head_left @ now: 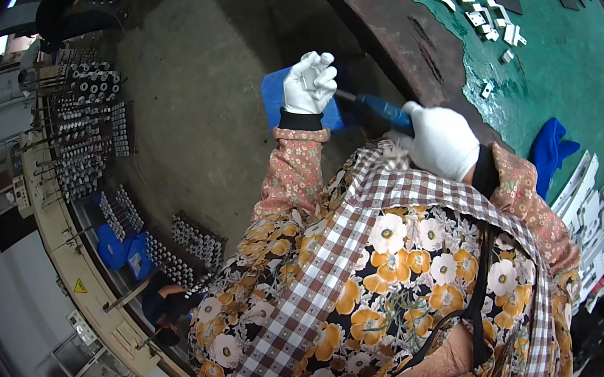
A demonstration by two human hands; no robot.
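My left hand [311, 87], in a white glove, is closed with its fingers curled round a small pale piece that is mostly hidden by the glove. From the right, my right hand [443, 141], also gloved in white, grips a hand tool [384, 111] by its blue handle. The tool's thin dark shaft points left and reaches my left hand; its tip is too small and hidden to make out. Below and behind my left hand shows a blue plastic bin or sheet [272, 98].
A green-topped table [537, 82] with a worn dark edge [413, 39] lies ahead and right. On it are several white metal brackets [484, 18], a blue cloth or glove [549, 148] and long pale metal strips [583, 195]. Racks of round parts [94, 85] stand at left, near other people.
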